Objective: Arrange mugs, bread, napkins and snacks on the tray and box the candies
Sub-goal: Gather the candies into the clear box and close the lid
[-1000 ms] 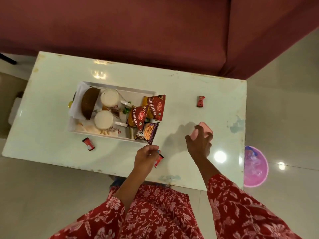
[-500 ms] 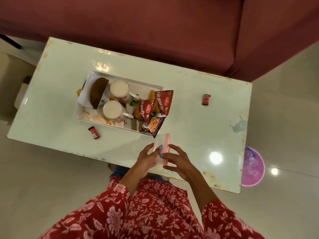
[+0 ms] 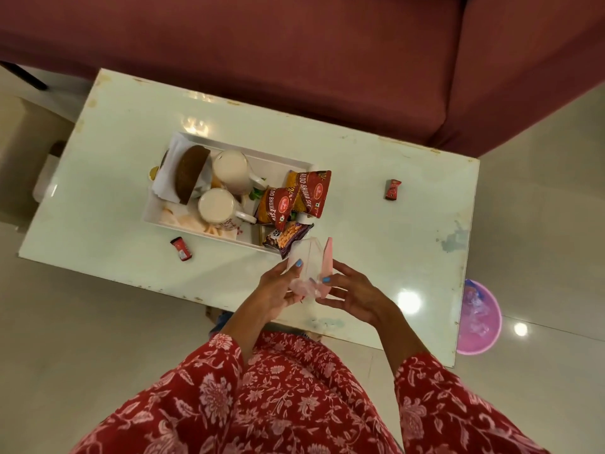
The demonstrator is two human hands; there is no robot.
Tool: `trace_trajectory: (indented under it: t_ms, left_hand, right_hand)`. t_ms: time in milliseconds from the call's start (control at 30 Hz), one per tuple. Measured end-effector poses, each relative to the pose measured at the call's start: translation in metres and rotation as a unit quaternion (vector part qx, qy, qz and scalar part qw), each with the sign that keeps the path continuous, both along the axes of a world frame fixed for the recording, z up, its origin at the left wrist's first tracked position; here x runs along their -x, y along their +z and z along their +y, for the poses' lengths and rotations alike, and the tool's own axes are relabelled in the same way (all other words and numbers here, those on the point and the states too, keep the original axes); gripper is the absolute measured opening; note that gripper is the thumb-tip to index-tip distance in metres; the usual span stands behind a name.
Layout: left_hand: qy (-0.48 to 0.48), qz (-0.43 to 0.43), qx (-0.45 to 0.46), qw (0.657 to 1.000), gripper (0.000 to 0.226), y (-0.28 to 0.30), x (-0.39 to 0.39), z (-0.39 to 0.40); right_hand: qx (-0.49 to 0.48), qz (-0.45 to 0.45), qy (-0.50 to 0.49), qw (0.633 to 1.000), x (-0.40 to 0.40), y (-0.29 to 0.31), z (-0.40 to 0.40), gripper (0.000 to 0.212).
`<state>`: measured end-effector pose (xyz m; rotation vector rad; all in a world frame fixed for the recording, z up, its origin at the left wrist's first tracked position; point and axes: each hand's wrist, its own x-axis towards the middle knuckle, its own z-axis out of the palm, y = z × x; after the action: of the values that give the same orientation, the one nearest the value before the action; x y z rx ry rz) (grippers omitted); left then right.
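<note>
Both hands raise the small box (image 3: 309, 268) over the near edge of the tabletop (image 3: 376, 231), just in front of the tray's (image 3: 262, 160) near right corner. My left hand (image 3: 278, 290) cups the clear body, thumb across its face and fingers curled under; the grip is closed on the box. My right hand (image 3: 352, 293) steadies the pink lid (image 3: 328, 262) side, thumb on the lower edge and fingers curled behind.

The box stands on end: its long axis runs from my palms toward the tray, and the lid is hinged open, its free edge pointing away from me. I cannot tell whether anything lies inside.

To do this step well, I judge that I should spread the lid fully, turn the opening upward and hold the body level in my left hand, which frees my right hand to gather sweets.

Two wrapped candies lie loose: one (image 3: 181, 249) near the tabletop's near left edge, one (image 3: 393, 190) well right of the tray. Mugs (image 3: 229, 168), bread (image 3: 191, 173) and snack packets (image 3: 294, 199) already sit in the tray.
</note>
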<state>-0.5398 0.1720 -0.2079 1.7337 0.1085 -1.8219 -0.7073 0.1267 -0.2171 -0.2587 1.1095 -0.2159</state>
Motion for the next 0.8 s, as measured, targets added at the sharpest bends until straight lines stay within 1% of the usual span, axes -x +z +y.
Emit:
trace_trajectory:
  t_ms: [67,133,233,267,333,400,433,467,500,533,567,600,633,667,700,733,800]
  left_hand:
    - [-0.005,0.036,0.005,0.999,0.047,-0.003,-0.001,0.003]
    - [-0.006,0.054,0.003,0.999,0.044,-0.006,0.002,0.008]
    - [-0.010,0.066,-0.005,0.998,0.023,-0.009,0.007,0.013]
    - [-0.012,0.068,-0.010,0.998,0.022,-0.009,0.009,0.015]
    - [-0.010,0.076,-0.019,0.997,0.024,-0.010,0.013,0.019]
    - [-0.005,0.085,-0.029,0.996,0.025,-0.011,0.016,0.021]
    - [-0.002,0.087,-0.035,0.996,0.026,-0.011,0.018,0.022]
    - [0.000,0.089,-0.041,0.995,0.029,-0.011,0.019,0.022]
    - [0.002,0.090,-0.048,0.995,0.035,-0.010,0.022,0.022]
    - [0.002,0.091,-0.056,0.994,0.042,-0.010,0.024,0.022]
    - [-0.003,0.091,-0.061,0.994,0.046,-0.009,0.027,0.022]
    - [-0.011,0.091,-0.065,0.994,0.048,-0.007,0.029,0.022]
    - [-0.019,0.090,-0.070,0.993,0.049,-0.006,0.031,0.023]
    - [-0.023,0.089,-0.075,0.993,0.049,-0.005,0.033,0.024]
    - [-0.024,0.089,-0.080,0.993,0.049,-0.004,0.034,0.025]
    - [-0.023,0.088,-0.083,0.992,0.050,-0.004,0.035,0.026]
    - [-0.029,0.084,-0.087,0.992,0.052,-0.004,0.036,0.028]
  right_hand:
    - [-0.022,-0.013,-0.022,0.999,0.012,-0.002,-0.001,0.067]
    - [-0.033,0.020,-0.061,0.997,0.025,-0.007,-0.002,0.073]
    - [-0.012,0.148,-0.114,0.982,0.042,-0.015,-0.001,0.076]
    - [0.004,0.197,-0.121,0.973,0.047,-0.018,-0.001,0.080]
    - [0.035,0.285,-0.101,0.953,0.053,-0.022,0.000,0.091]
    - [0.058,0.369,-0.047,0.926,0.055,-0.024,0.002,0.098]
    - [0.066,0.411,-0.026,0.909,0.055,-0.024,0.004,0.095]
    - [0.073,0.445,-0.018,0.893,0.054,-0.023,0.005,0.087]
    - [0.076,0.456,-0.022,0.887,0.053,-0.022,0.007,0.076]
    - [0.071,0.435,-0.032,0.897,0.050,-0.020,0.009,0.063]
    - [0.055,0.387,-0.034,0.920,0.047,-0.017,0.011,0.053]
    - [0.033,0.324,-0.012,0.945,0.042,-0.012,0.014,0.046]
    - [0.015,0.266,0.029,0.963,0.036,-0.007,0.017,0.040]
    - [0.005,0.222,0.072,0.972,0.031,-0.003,0.021,0.034]
    - [0.006,0.196,0.104,0.975,0.026,-0.001,0.025,0.026]
    - [0.013,0.188,0.117,0.975,0.022,0.000,0.028,0.019]
    - [0.027,0.207,0.102,0.973,0.017,-0.002,0.032,0.016]
